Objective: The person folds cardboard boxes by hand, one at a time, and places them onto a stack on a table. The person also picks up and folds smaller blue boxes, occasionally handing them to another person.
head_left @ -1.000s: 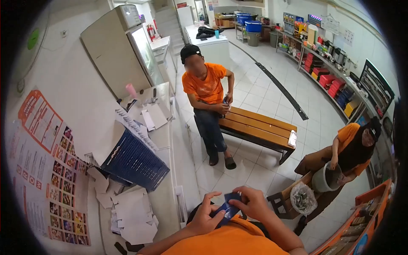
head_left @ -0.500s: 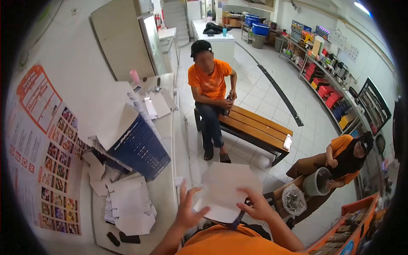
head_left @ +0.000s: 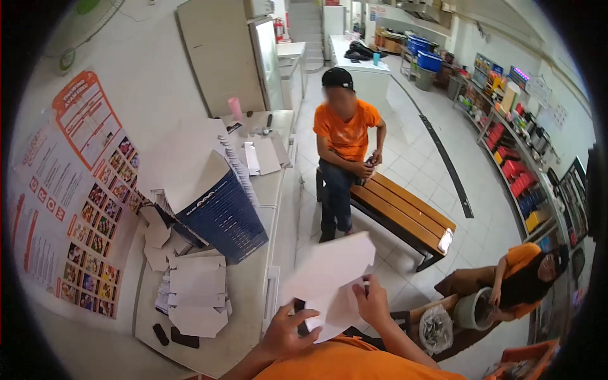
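Note:
A white cardboard box blank [head_left: 339, 269], partly folded, is tilted up in front of my body. My left hand [head_left: 291, 332] pinches its lower left edge, thumb and fingers bent around it. At the right edge, my right hand [head_left: 372, 303] grips the card with its thumb on the inner face. The fingers behind the card are partly hidden. To my left on the counter lies a pile of flat white cardboard blanks [head_left: 197, 288]. Behind that pile leans a thick stack of blue-printed cardboard blanks [head_left: 223, 218] with white inner sides.
The counter [head_left: 250, 310] also bears two small black objects [head_left: 183, 337] and a pink cup [head_left: 235, 107]. A person in orange [head_left: 347, 133] sits on a wooden bench [head_left: 405, 212] ahead. Another person [head_left: 525, 278] at right reaches into a grey bucket [head_left: 472, 310] beside a plastic bag [head_left: 436, 329].
The cardboard blank has gone from lying nearly flat to tilted and bent. My spread hands have closed on its edges. The view has shifted, so the surroundings appear further right.

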{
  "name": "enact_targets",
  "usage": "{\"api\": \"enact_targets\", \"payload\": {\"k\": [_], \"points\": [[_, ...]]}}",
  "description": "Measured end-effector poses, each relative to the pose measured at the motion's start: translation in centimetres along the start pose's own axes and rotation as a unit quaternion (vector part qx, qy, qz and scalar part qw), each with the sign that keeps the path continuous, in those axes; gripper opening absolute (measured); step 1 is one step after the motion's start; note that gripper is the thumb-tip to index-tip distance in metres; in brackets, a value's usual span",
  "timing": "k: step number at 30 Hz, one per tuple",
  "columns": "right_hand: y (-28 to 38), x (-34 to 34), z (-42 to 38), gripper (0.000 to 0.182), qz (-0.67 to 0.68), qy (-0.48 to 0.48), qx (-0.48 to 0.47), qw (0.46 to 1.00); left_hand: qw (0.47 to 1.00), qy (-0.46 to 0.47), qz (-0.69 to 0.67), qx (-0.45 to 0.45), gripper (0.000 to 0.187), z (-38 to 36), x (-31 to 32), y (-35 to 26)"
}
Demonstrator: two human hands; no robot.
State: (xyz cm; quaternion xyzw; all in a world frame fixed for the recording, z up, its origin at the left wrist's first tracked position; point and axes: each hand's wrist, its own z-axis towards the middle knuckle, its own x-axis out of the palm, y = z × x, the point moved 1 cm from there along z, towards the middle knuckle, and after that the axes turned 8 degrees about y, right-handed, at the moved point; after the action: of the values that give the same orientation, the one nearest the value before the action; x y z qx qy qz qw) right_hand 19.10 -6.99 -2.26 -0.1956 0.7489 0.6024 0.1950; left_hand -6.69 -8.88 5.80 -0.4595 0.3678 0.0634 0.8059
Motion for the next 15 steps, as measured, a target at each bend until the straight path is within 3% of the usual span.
{"api": "enact_targets", "payload": {"k": [1, 2, 3, 4, 5, 6, 7, 8, 9, 10, 11, 13, 14, 15], "points": [[-0.9, 0.2, 2.0, 0.036, -0.062, 0.012, -0.004, 0.998, 0.997, 0.057, -0.017, -0.041, 0.041, 0.9, 0.4, 0.1], [-2.6, 1.0, 4.4, 0.036, -0.062, 0.024, -0.014, 0.998, 0.998, 0.046, -0.01, -0.051, 0.041, 2.1, 0.6, 0.0], [-4.5, 1.7, 6.8, 0.033, 0.065, -0.045, -0.131, 0.988, 1.0, 0.014, -0.007, 0.006, 0.04, 3.6, 0.7, -0.2], [-5.1, 2.1, 8.9, 0.034, 0.254, 0.013, -0.144, 0.956, 0.998, -0.021, -0.001, 0.061, 0.039, 4.9, 0.7, -0.3], [-5.7, 2.6, 11.0, 0.035, 0.475, 0.067, -0.14, 0.866, 0.998, 0.004, 0.027, 0.064, 0.051, 5.4, 0.9, 0.2], [-6.3, 3.0, 13.0, 0.037, 0.635, 0.102, -0.115, 0.757, 0.998, -0.01, 0.037, 0.043, 0.051, 5.7, 0.7, 0.0], [-4.8, 2.1, 14.4, 0.035, 0.415, 0.042, -0.241, 0.876, 0.999, -0.034, -0.026, 0.019, 0.059, 5.9, 0.5, -0.2], [-2.6, 1.0, 15.8, 0.033, 0.164, -0.025, -0.36, 0.918, 0.994, -0.058, -0.089, 0.002, 0.068, 6.3, 0.0, -0.1], [0.1, -0.1, 17.2, 0.031, -0.099, -0.1, -0.455, 0.88, 0.987, -0.118, -0.083, 0.065, 0.074, 6.5, -1.3, 0.4], [3.8, -0.8, 18.4, 0.028, -0.234, -0.074, -0.426, 0.871, 0.986, -0.139, 0.011, 0.089, 0.076, 6.3, -3.6, 0.9], [7.5, -1.6, 19.6, 0.025, -0.363, -0.046, -0.406, 0.837, 0.976, -0.194, 0.067, 0.068, 0.062, 5.8, -6.5, 1.3], [14.2, -1.8, 23.0, 0.021, -0.305, 0.014, -0.379, 0.873, 0.925, -0.366, 0.094, 0.038, 0.044, 4.3, -11.0, 4.6], [18.6, -2.5, 23.5, 0.025, -0.265, 0.016, -0.381, 0.885, 0.883, -0.469, 0.024, 0.004, 0.036, 4.8, -13.6, 5.2], [23.4, -2.5, 23.7, 0.03, -0.217, 0.007, -0.398, 0.891, 0.864, -0.501, 0.025, -0.039, 0.037, 4.5, -17.1, 7.2]]}}
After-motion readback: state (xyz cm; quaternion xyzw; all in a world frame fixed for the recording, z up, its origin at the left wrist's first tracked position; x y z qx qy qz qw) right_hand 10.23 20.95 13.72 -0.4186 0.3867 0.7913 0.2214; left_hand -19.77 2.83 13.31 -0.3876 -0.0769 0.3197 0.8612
